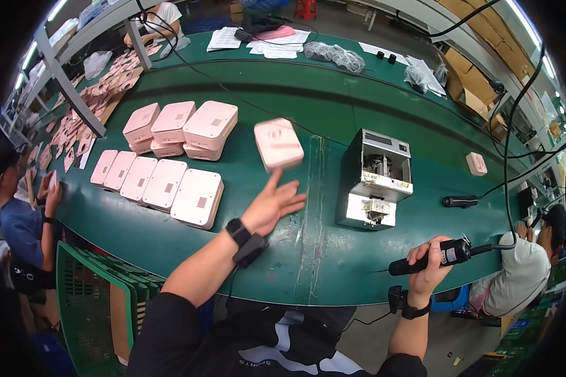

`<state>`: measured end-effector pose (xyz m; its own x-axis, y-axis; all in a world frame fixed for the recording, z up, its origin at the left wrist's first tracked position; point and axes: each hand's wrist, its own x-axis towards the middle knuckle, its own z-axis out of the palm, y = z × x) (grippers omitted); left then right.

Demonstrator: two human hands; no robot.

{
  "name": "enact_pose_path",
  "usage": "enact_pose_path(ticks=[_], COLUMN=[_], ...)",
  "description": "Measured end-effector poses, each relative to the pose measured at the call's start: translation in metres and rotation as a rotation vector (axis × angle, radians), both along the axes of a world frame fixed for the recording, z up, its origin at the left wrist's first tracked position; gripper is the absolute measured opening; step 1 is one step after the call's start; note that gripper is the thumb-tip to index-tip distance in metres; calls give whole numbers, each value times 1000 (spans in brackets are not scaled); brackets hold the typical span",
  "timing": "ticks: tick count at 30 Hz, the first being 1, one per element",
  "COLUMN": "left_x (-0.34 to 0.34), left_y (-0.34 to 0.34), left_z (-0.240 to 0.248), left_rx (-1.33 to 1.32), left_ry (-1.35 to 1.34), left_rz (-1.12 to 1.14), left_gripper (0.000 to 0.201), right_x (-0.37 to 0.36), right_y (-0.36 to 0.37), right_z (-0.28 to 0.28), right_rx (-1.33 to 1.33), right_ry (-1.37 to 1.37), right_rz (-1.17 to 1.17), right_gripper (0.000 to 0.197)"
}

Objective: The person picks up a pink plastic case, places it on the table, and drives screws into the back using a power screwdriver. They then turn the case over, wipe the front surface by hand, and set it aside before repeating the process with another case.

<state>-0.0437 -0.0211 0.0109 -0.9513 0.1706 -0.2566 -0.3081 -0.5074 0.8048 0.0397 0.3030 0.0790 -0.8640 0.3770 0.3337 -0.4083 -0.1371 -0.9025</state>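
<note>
My left hand point(273, 204) reaches over the green workbench point(258, 267) with its fingers spread. Just beyond its fingertips is a pale pink square plastic box point(278, 143), a little blurred; whether the index finger touches its near edge I cannot tell. Wrapped round a black corded electric screwdriver point(429, 256), my right hand point(426, 267) is closed at the bench's near right edge. The tool lies sideways, its thin bit pointing left. Between the hands and farther back stands a grey and silver screw feeder machine point(378, 179).
Several pink boxes stand leaning in a row point(197, 199), with stacked ones point(210, 125) behind. A second black screwdriver point(460, 201) and a small pink box point(476, 163) lie right. Green crates point(94, 308) stand lower left. Cables hang at right. Co-workers sit at both sides.
</note>
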Motion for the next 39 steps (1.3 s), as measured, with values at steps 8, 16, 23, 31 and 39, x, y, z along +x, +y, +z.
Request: enact_pose_path(ticks=[8, 16, 23, 31, 39], left_x=[39, 77, 68, 54, 51], left_y=[-52, -93, -17, 36, 23], left_z=[41, 23, 36, 20, -1], left_rx=[-1732, -2093, -1680, -1335, -1012], left_ry=[751, 681, 1250, 1354, 934], left_rz=[175, 27, -555, -468, -383], left_gripper=[73, 69, 62, 69, 89], right_x=[6, 3, -21, -69, -74], right_y=[12, 14, -4, -49, -50], right_z=[-8, -10, 11, 65, 64], right_rx=[4, -65, -31, 76, 127], right_ry=[15, -9, -7, 194, 96], right_rz=[-43, -93, 33, 84, 195], right_gripper=[16, 18, 17, 18, 17])
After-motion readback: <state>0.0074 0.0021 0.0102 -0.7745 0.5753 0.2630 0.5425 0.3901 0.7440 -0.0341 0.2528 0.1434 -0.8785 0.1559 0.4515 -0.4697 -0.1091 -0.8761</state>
